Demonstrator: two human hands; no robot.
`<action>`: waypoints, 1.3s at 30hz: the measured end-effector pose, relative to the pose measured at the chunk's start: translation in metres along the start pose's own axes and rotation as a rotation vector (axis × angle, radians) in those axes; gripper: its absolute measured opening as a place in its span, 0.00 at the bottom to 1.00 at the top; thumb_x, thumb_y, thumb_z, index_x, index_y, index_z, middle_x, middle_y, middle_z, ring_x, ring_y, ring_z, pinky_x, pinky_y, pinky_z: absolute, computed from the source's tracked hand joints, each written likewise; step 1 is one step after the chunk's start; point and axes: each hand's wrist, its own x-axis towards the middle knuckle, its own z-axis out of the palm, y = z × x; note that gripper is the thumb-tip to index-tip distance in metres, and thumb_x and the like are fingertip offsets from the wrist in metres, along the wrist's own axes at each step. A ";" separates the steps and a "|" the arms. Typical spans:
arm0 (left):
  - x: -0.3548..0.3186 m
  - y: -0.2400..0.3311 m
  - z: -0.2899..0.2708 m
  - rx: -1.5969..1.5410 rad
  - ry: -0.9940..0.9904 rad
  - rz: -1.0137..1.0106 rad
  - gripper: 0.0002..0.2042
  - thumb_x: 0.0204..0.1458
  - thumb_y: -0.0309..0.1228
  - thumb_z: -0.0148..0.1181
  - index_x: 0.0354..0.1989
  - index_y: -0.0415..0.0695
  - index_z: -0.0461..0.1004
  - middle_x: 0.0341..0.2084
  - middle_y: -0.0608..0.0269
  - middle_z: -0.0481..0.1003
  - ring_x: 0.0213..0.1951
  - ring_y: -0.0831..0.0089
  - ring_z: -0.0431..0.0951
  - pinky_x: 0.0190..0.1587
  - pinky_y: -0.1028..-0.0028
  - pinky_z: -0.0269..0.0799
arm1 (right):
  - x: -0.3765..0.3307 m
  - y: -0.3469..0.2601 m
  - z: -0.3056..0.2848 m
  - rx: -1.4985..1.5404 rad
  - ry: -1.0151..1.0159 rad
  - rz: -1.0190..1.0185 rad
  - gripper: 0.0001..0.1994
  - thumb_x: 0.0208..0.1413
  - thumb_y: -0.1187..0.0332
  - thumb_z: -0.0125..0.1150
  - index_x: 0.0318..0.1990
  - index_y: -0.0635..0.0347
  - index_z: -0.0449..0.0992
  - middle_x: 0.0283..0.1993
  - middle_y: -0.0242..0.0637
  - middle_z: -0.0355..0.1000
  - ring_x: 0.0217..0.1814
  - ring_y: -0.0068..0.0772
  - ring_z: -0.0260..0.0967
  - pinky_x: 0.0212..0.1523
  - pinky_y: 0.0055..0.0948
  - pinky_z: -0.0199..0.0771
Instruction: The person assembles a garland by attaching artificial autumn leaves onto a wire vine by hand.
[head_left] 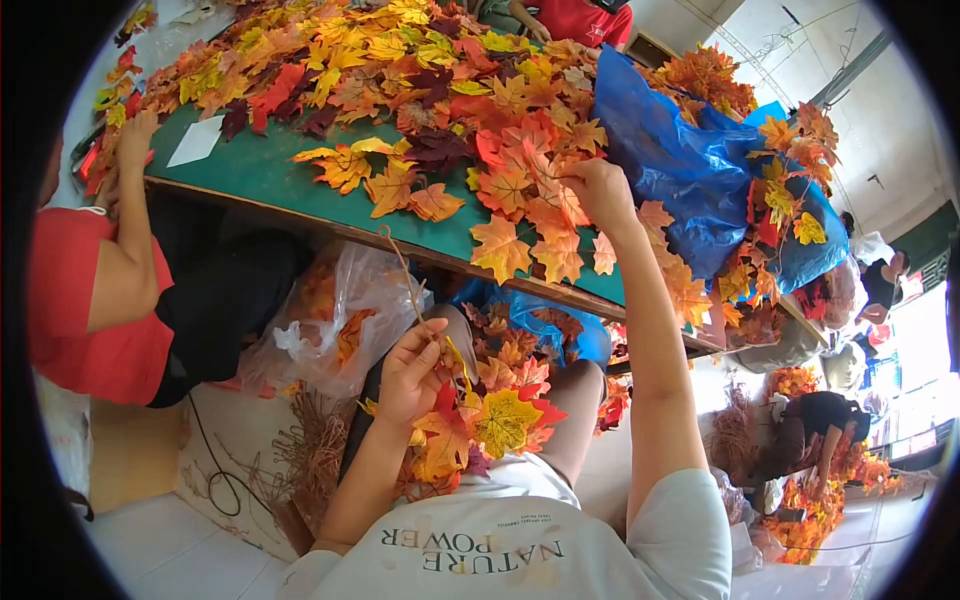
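My left hand (408, 378) is closed around a thin brown artificial vine stem (405, 272) with a hooked upper end. Below that hand, a cluster of yellow, orange and red artificial maple leaves (505, 422) lies over my lap; some of it is hidden behind my forearm. My right hand (603, 195) reaches out over the table edge, its fingertips pinched on an orange artificial maple leaf (560, 200) at the near side of the heap. Loose orange leaves (500, 250) hang beside it over the edge.
A green-topped table (245, 165) bears a large heap of autumn leaves (390, 60). Blue plastic sheeting (665, 160) lies right of my right arm. Under the table stand a clear plastic bag (345, 300) and brown stems (315, 440). A co-worker in red (95, 300) sits at the left; others are farther off.
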 end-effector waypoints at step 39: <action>0.002 0.002 -0.009 -0.018 -0.001 0.048 0.12 0.58 0.25 0.47 0.51 0.41 0.66 0.32 0.66 0.68 0.34 0.77 0.70 0.39 0.75 0.69 | 0.016 -0.005 0.004 0.718 -0.131 0.386 0.09 0.47 0.73 0.62 0.37 0.65 0.78 0.31 0.35 0.77 0.32 0.21 0.73 0.35 0.21 0.72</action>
